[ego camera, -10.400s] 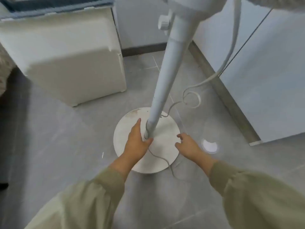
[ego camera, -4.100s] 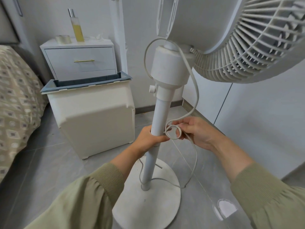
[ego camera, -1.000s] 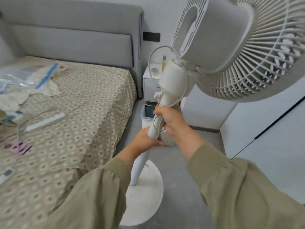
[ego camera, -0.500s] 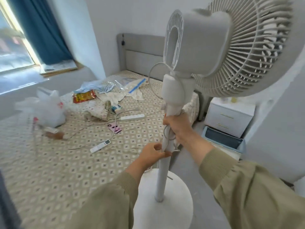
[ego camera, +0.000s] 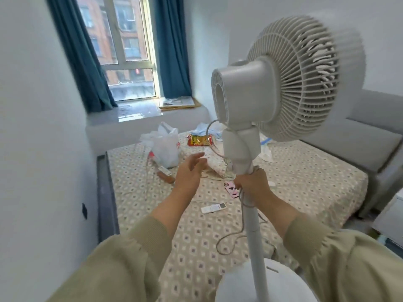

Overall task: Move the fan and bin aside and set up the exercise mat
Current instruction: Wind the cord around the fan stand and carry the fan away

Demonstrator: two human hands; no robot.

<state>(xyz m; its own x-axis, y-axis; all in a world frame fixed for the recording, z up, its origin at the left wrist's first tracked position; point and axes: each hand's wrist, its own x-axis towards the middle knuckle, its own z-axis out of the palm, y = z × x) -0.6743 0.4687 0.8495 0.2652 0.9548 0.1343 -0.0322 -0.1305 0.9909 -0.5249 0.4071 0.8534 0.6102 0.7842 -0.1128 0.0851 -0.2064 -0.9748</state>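
A white standing fan [ego camera: 281, 90] fills the right half of the head view, its head up high and its round base [ego camera: 279, 286] at the bottom edge. My right hand [ego camera: 253, 184] grips the pole just under the neck, with the coiled white cord pinched against it. My left hand [ego camera: 189, 171] is off the pole, out to the left with fingers spread and holding nothing. The bin and the exercise mat are out of view.
A bed [ego camera: 305, 184] with a patterned cover lies behind the fan, strewn with a plastic bag [ego camera: 165, 147], a red snack packet [ego camera: 199, 140], remote controls and a pink phone. A white wall [ego camera: 39, 149] stands close on the left. A window with blue curtains is at the back.
I have turned left with the fan, so the window now shows. My left hand has let go of the pole and swung out to the left. My right hand keeps its grip.
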